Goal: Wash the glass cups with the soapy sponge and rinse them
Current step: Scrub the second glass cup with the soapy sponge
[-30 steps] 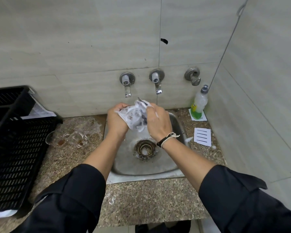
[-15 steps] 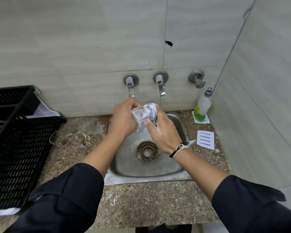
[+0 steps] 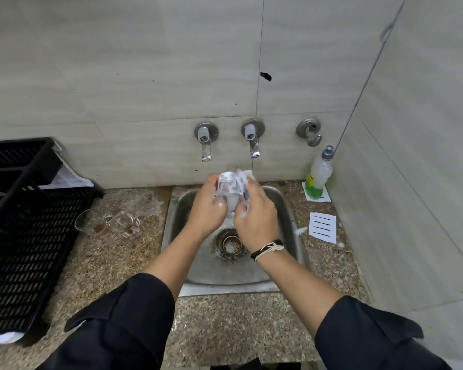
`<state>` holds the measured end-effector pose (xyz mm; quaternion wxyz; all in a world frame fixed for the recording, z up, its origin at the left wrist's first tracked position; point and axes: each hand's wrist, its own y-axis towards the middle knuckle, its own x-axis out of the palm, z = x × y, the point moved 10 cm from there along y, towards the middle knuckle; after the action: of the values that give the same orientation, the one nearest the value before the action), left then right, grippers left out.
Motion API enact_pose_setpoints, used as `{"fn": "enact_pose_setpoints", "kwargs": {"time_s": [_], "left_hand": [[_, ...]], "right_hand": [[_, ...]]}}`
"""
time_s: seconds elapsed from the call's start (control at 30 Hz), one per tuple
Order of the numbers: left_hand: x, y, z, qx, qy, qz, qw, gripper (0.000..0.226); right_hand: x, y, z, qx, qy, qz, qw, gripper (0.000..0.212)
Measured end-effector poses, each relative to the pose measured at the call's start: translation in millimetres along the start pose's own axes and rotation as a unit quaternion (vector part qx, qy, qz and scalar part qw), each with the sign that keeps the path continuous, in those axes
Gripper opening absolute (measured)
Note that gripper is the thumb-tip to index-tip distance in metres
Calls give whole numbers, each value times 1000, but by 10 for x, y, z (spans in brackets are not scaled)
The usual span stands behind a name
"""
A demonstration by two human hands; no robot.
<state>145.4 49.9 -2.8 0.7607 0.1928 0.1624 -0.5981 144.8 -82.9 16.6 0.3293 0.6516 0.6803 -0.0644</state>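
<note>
Left hand [image 3: 208, 209] over back half of sink [image 3: 286, 209], fingers curled round glass cup [image 3: 229, 192], gripping it from left side. Cup held above basin, clear of drain [image 3: 231, 245], just below and in front of right tap [image 3: 252, 138]. Right hand [image 3: 254, 222] closed on sponge [image 3: 238, 180], a white foamy mass with dark flecks, pressed against cup's right side and over its top. Sponge and cup touching; exact outline of cup partly lost under foam. Thin stream of water visible falling from right tap behind sponge. Left tap [image 3: 205, 141] beside it on wall, flow not discernible. Third wall fitting [image 3: 309, 130] further right.

Two more cups [image 3: 110, 222] lying on counter [image 3: 225, 316] left of sink, near back edge, side by side and apparently touching, brown residue inside each. Black crate [image 3: 24, 236] at counter's left edge, just beside those cups. Soap bottle [image 3: 318, 173] standing upright at back right corner of counter, green liquid in lower part, on a white card. Second white card [image 3: 322, 227] with dark lines lying flat near right edge of sink. Cord bracelet [image 3: 267, 249] on right wrist. Dark sleeves pushed up both forearms.
</note>
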Motion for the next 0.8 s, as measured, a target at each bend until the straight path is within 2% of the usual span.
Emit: {"fn": "enact_pose_setpoints", "kwargs": {"time_s": [0.1, 0.13, 0.17, 0.2, 0.23, 0.27, 0.3, 0.33, 0.37, 0.43, 0.47, 0.5, 0.57, 0.63, 0.67, 0.7, 0.73, 0.8], "left_hand": [[63, 19, 336, 168, 180, -13, 969, 13], [62, 24, 367, 181, 201, -3, 963, 11], [49, 51, 320, 160, 196, 13, 967, 13], [4, 69, 235, 110, 150, 37, 982, 17], [-44, 54, 138, 51, 73, 60, 994, 24], [-60, 16, 51, 8, 14, 81, 997, 32], [-47, -28, 26, -5, -20, 92, 996, 35], [-29, -61, 75, 14, 3, 91, 996, 32], [-6, -69, 150, 48, 51, 81, 994, 26], [82, 8, 302, 120, 172, 39, 977, 18], [72, 43, 308, 124, 199, 31, 972, 16], [25, 64, 266, 109, 183, 43, 976, 14], [-94, 26, 135, 54, 48, 96, 993, 24], [-47, -62, -5, 6, -124, 117, 985, 38], [38, -95, -23, -4, -176, 104, 979, 40], [93, -97, -42, -3, -186, 95, 978, 41], [104, -78, -21, 5, -163, 87, 983, 42], [104, -10, 50, 37, -77, 46, 995, 45]], "right_hand": [[189, -55, -207, -135, -163, -60, 975, 72], [196, -58, -218, -155, -175, -54, 971, 72], [161, -27, -181, -147, -159, -37, 976, 69], [80, 36, -72, -91, -105, -12, 990, 65], [-10, 92, 98, 4, -19, 16, 1000, 59], [-22, 114, 264, 95, 42, 25, 994, 55], [-10, 105, 322, 143, 68, 26, 987, 54], [-37, 112, 253, 121, 29, 32, 992, 56], [-31, 106, 97, 49, -31, 27, 998, 60], [119, 56, -127, -110, -153, -14, 982, 65], [107, 63, -120, -136, -167, -14, 976, 64], [45, 101, -67, -123, -148, -1, 981, 61], [-170, 180, 171, -9, -13, 64, 998, 48], [-157, 169, 370, 111, 178, 81, 974, 40], [-126, 161, 390, 135, 223, 81, 962, 41], [-120, 148, 354, 132, 221, 75, 963, 43], [-140, 148, 271, 101, 173, 67, 977, 48], [-116, 188, -6, -25, -35, 19, 999, 60]]}}
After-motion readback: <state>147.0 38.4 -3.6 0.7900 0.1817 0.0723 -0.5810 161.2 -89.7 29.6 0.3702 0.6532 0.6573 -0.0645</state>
